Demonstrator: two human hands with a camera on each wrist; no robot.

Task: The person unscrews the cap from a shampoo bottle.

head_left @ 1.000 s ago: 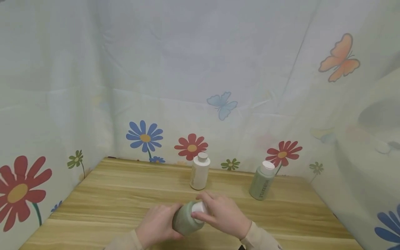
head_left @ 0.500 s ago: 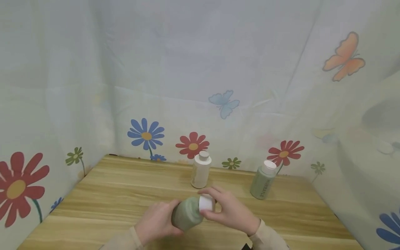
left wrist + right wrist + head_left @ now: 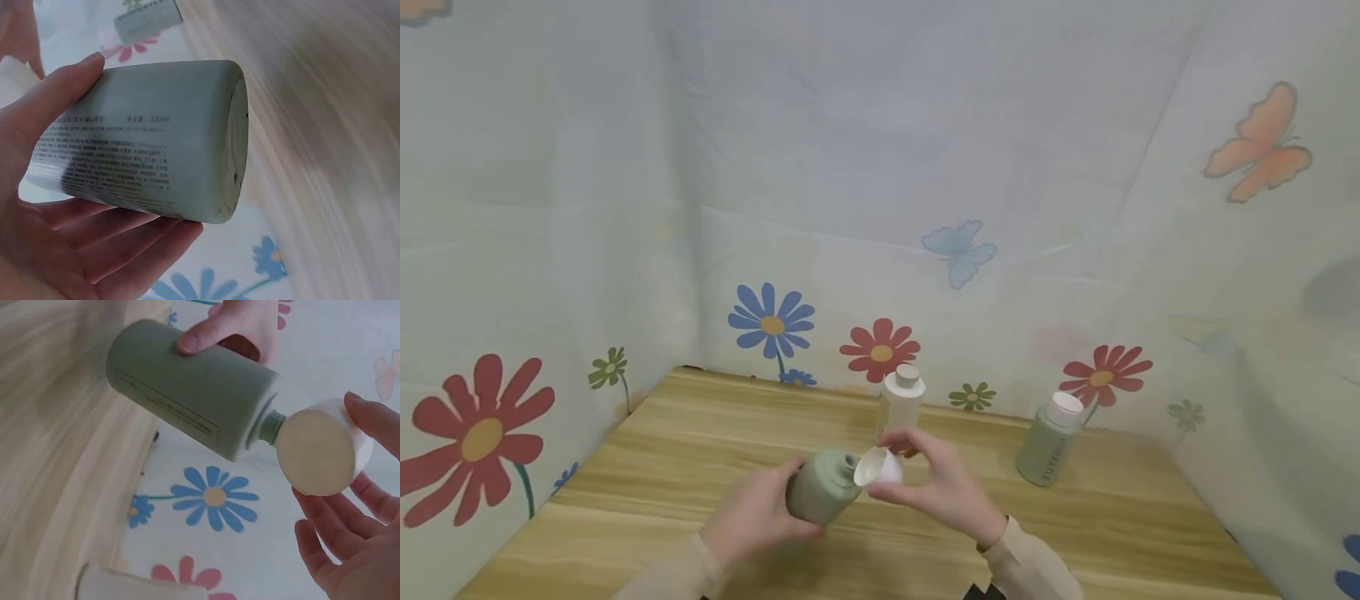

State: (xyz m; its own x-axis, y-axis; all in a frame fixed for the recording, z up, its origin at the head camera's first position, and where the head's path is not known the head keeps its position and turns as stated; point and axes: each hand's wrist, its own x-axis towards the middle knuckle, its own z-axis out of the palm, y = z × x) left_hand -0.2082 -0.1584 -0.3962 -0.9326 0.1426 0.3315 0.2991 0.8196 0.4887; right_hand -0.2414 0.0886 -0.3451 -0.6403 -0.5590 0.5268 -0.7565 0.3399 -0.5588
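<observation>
My left hand [image 3: 758,515] grips a green bottle [image 3: 822,492] round its body, tilted with the neck toward the right. Fine print covers the bottle's side in the left wrist view, where fingers and thumb [image 3: 81,78] wrap it. In my right hand [image 3: 943,492], thumb and fingers pinch a white cap [image 3: 880,468], its hollow side turned partly toward the head camera. The cap is off the bottle; the bare threaded neck [image 3: 272,427] shows right beside it in the right wrist view. Whether cap and neck touch, I cannot tell.
A white bottle [image 3: 901,408] stands upright behind my right hand, its lower part hidden. Another green bottle [image 3: 1047,446] with a white cap stands at the back right. The wooden table [image 3: 647,467] meets a curtain [image 3: 820,225] printed with flowers and butterflies.
The white cap has come away from the green bottle's neck in my right hand and turned to show its hollow inside. The green bottle has moved slightly left and up with my left hand.
</observation>
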